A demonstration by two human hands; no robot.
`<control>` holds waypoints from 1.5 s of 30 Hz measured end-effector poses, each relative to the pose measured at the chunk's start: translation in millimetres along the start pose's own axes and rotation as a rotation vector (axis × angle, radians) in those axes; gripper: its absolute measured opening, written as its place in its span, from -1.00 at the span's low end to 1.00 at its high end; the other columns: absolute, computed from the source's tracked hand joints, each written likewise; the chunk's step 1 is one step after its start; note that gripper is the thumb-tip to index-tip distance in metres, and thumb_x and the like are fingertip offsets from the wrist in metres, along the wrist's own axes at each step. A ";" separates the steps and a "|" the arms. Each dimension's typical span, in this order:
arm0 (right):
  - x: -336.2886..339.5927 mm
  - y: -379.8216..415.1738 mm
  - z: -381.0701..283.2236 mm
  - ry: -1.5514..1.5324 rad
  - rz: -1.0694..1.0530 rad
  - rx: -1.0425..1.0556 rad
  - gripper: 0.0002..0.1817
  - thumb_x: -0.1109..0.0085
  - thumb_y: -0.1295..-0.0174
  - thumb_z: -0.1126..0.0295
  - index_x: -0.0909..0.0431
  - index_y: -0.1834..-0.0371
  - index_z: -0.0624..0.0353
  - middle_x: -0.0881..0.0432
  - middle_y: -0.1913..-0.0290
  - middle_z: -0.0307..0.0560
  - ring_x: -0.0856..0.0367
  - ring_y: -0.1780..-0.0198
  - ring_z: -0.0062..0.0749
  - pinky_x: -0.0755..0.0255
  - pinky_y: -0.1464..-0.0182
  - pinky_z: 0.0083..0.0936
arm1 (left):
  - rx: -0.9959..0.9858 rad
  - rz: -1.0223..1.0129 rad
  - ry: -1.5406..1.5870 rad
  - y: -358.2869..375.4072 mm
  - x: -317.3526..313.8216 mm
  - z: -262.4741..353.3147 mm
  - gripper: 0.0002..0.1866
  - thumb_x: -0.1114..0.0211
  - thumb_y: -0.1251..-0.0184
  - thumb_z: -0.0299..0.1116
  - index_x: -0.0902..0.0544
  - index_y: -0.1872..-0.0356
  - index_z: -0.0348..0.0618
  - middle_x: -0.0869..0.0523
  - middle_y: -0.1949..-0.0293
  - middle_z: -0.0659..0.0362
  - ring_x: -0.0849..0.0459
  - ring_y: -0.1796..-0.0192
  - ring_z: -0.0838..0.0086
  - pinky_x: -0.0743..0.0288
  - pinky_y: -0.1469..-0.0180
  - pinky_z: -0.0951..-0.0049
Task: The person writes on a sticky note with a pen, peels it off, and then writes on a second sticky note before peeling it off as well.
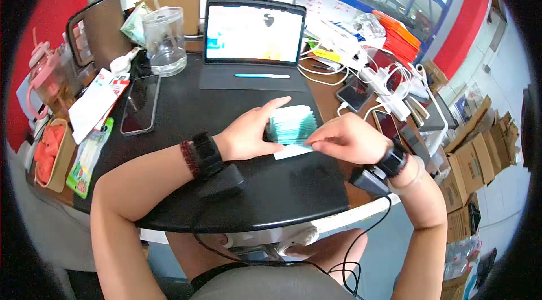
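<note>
A thick stack of teal-and-white cards or slips point(292, 125) rests on the black desk mat in front of me. My left hand point(248, 133) grips its left side, with the thumb along the near edge and a finger reaching past the far edge. My right hand point(351, 137) is closed in a pinch at the stack's near right corner. A pale slip point(292, 152) sticks out toward me from under the stack, and its corner meets the right fingertips. Exactly what lies between those fingertips is partly hidden.
A lit tablet point(254, 32) stands behind the stack, with a blue pen point(262, 76) before it. At left are a phone point(141, 104), a clear pitcher point(165, 43) and a pink-lidded jug point(52, 82). Tangled white cables and a power strip point(385, 94) lie at right.
</note>
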State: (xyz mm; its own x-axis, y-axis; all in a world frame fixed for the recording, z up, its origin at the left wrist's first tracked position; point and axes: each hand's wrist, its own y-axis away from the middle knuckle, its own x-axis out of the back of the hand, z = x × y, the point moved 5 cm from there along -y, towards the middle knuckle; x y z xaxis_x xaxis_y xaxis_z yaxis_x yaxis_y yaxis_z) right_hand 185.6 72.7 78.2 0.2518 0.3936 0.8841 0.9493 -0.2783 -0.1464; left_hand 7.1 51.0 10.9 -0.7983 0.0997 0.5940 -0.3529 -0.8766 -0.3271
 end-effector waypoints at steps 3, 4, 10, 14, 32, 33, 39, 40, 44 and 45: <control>-14.5 -4.1 -1.5 0.132 -0.109 -0.063 -0.79 -0.18 -0.19 0.31 -0.69 0.16 0.08 -0.67 0.42 0.07 -0.67 0.38 -0.03 -0.52 0.31 -0.23 | 0.016 -0.022 0.045 0.3 -2.6 -3.4 -0.05 -0.48 -0.06 -0.43 -0.10 -0.47 -0.14 -0.40 -0.32 -0.07 -0.46 -0.31 0.25 -0.31 -0.34 0.25; -17.2 -5.5 -3.9 0.220 -0.142 -0.067 -0.78 -0.18 -0.19 0.31 -0.69 0.14 0.05 -0.67 0.42 0.07 -0.66 0.38 -0.03 -0.51 0.32 -0.21 | 0.015 -0.014 0.066 -0.4 -2.5 -2.8 -0.07 -0.47 -0.09 -0.44 -0.10 -0.47 -0.15 -0.40 -0.32 -0.08 -0.46 -0.31 0.25 -0.31 -0.35 0.26; -19.8 -8.9 7.1 0.436 -0.046 -0.139 -0.78 -0.17 -0.16 0.31 -0.66 0.13 0.01 -0.67 0.45 0.04 -0.67 0.38 -0.03 -0.53 0.30 -0.17 | -0.001 0.020 -0.018 0.4 0.0 1.9 -0.37 -0.30 -0.28 -0.43 -0.29 -0.37 -0.21 -0.58 -0.16 -0.07 -0.58 -0.20 0.25 -0.43 -0.24 0.29; -24.2 -7.4 13.9 0.483 -0.041 -0.184 -0.78 -0.18 -0.15 0.30 -0.66 0.15 0.01 -0.67 0.44 0.03 -0.67 0.37 -0.03 -0.53 0.29 -0.15 | -0.005 0.046 0.004 -1.5 -0.4 -0.7 -0.57 -0.21 -0.36 -0.42 -0.47 -0.23 -0.26 -0.63 -0.09 -0.06 -0.62 -0.16 0.25 -0.47 -0.19 0.29; -24.5 -16.1 32.4 0.257 -0.036 -0.110 -0.80 -0.25 0.00 0.36 -0.69 0.26 0.03 -0.66 0.46 -0.01 -0.66 0.40 -0.08 -0.50 0.34 -0.24 | 0.067 0.064 0.177 -1.1 3.5 -11.8 -0.68 -0.10 -0.42 -0.56 -0.40 -0.16 -0.26 -0.62 0.11 0.17 -0.59 0.04 0.62 -0.53 -0.02 0.48; -23.5 -15.8 32.5 0.254 -0.034 -0.108 -0.80 -0.25 0.00 0.36 -0.69 0.26 0.03 -0.66 0.46 -0.01 -0.66 0.40 -0.08 -0.50 0.34 -0.24 | 0.070 0.063 0.174 -0.7 4.1 -9.9 -0.68 -0.10 -0.42 -0.56 -0.40 -0.16 -0.26 -0.62 0.11 0.17 -0.59 0.04 0.62 -0.53 -0.02 0.48; 12.7 -9.5 22.6 -0.140 0.192 -0.057 -0.81 -0.27 -0.04 0.55 -0.52 0.26 0.14 -0.41 0.63 -0.40 -0.37 0.59 -0.76 -0.29 0.51 -0.70 | 0.120 0.018 0.109 0.4 6.1 -4.0 -0.70 -0.11 -0.41 -0.56 -0.42 -0.13 -0.27 -0.61 0.12 0.18 -0.61 0.07 0.62 -0.53 0.03 0.52; 15.3 -8.8 28.8 -0.400 0.340 -0.008 -0.79 -0.25 -0.11 0.56 -0.43 0.23 0.15 -0.46 0.56 -0.42 -0.43 0.53 -0.80 -0.31 0.49 -0.72 | 0.077 0.033 0.157 0.1 5.2 -5.9 -0.70 -0.12 -0.40 -0.56 -0.42 -0.13 -0.28 -0.61 0.13 0.18 -0.61 0.08 0.62 -0.52 0.04 0.52; 16.2 -11.5 27.6 -0.668 0.477 -0.118 -0.83 -0.09 -0.38 0.41 -0.43 0.03 0.19 -0.69 0.26 -0.05 -0.68 0.29 -0.47 -0.54 0.25 -0.56 | -0.009 0.042 0.243 0.4 5.0 -3.9 -0.70 -0.13 -0.38 -0.56 -0.44 -0.11 -0.30 -0.62 0.15 0.19 -0.61 0.10 0.62 -0.52 0.06 0.52; 16.5 -17.1 29.5 -0.380 0.461 0.055 -0.80 -0.10 -0.37 0.41 -0.44 0.00 0.19 -0.69 0.21 0.00 -0.69 0.16 -0.36 -0.54 0.16 -0.49 | -0.010 0.045 0.240 1.1 5.1 -4.0 -0.70 -0.13 -0.38 -0.56 -0.44 -0.11 -0.30 -0.62 0.15 0.19 -0.61 0.10 0.62 -0.52 0.06 0.52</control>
State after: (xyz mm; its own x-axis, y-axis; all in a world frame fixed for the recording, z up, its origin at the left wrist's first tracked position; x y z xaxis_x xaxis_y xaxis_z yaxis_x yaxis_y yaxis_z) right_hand 179.1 109.8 82.3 0.6799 0.5317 0.5050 0.7321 -0.4531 -0.5087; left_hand 0.7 52.5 10.6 -0.9059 0.1705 0.3876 -0.3182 -0.8780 -0.3576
